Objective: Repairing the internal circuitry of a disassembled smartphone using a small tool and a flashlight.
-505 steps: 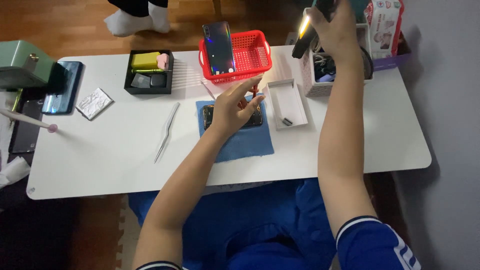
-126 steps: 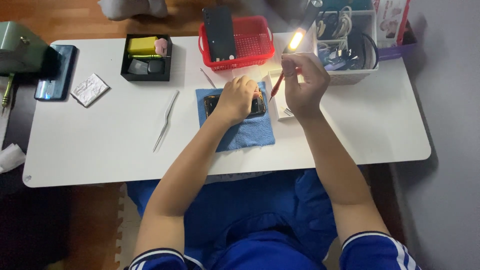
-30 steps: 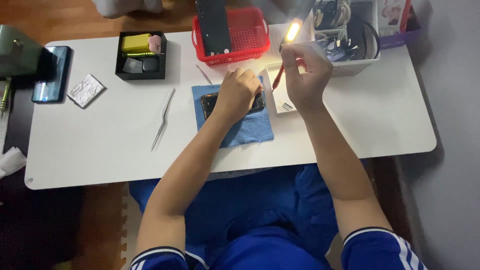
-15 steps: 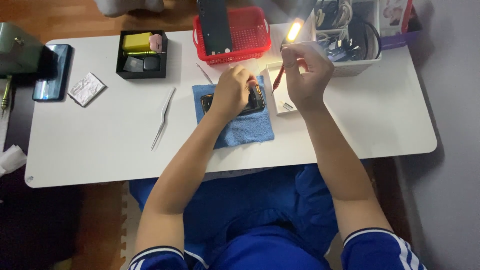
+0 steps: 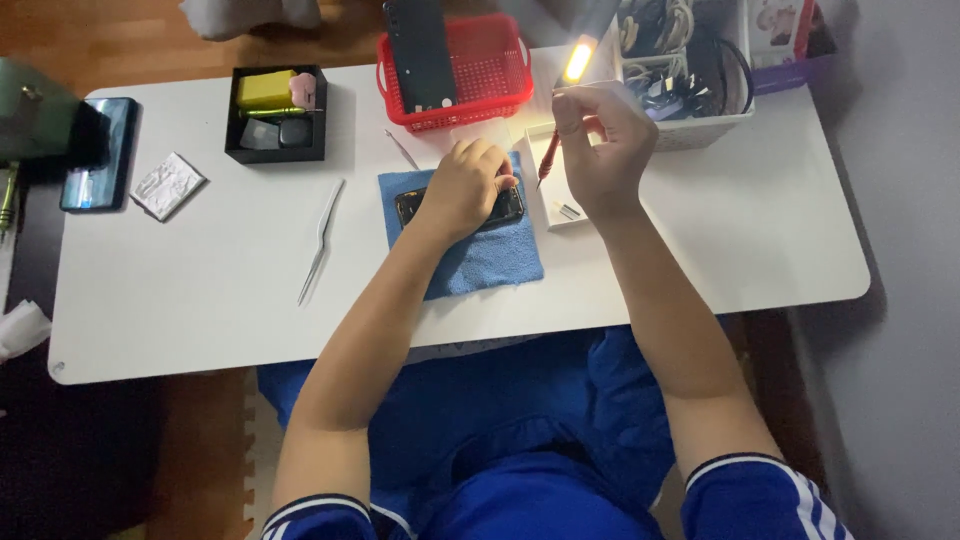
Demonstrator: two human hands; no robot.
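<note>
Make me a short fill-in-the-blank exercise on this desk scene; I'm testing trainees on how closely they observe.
1. The left hand rests on a dark phone lying on a ____ cloth.
2. The right hand holds a thin ____ screwdriver.
3. A dark slab stands in the red ____.
4. The pale tweezers lie to the ____ of the cloth.

Missing words: blue; red; basket; left
</note>
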